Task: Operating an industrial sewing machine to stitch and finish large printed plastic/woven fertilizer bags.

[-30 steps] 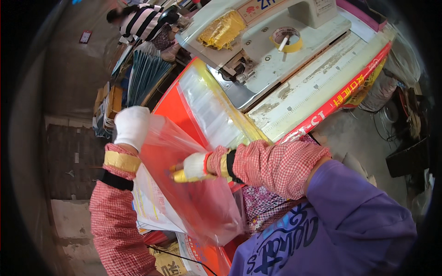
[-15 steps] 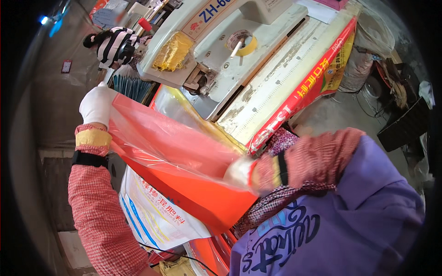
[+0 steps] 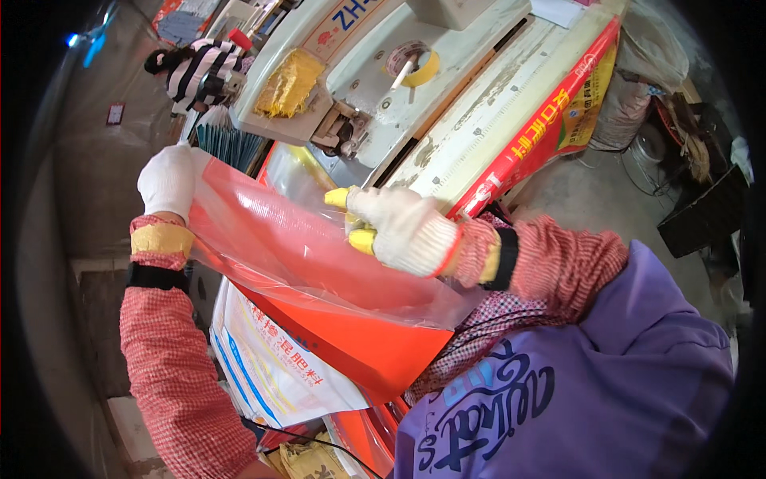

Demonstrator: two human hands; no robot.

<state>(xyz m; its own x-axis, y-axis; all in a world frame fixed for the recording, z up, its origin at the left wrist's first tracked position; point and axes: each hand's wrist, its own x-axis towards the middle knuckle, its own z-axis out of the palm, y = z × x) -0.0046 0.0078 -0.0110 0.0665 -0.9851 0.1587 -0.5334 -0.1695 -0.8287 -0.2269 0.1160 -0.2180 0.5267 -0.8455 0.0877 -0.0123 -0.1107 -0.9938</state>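
A red plastic bag (image 3: 359, 339) with a clear film liner (image 3: 271, 231) is stretched across in front of me. My left hand (image 3: 166, 184), in a white glove, is closed on its upper left corner. My right hand (image 3: 403, 227) wears a white glove with yellow fingertips. It hovers over the right part of the liner, near the sewing machine's bed, thumb and finger apart. Whether those fingertips touch the film is hard to tell. A white printed bag (image 3: 271, 359) lies beneath the red one. Just beyond the bag is the head of a pale industrial sewing machine (image 3: 343, 132).
On the machine's bed sits a roll of yellow tape (image 3: 412, 64). A worn ledge with ruler marks (image 3: 479, 132) runs beside it, edged by a red and yellow printed sheet (image 3: 542, 132). Another person (image 3: 203, 76) in stripes is at the far left. A dark box (image 3: 702, 207) stands right.
My right hand has moved up and left from the bag's right edge to above the liner, its fingers now spread. My left hand keeps its hold at the corner.
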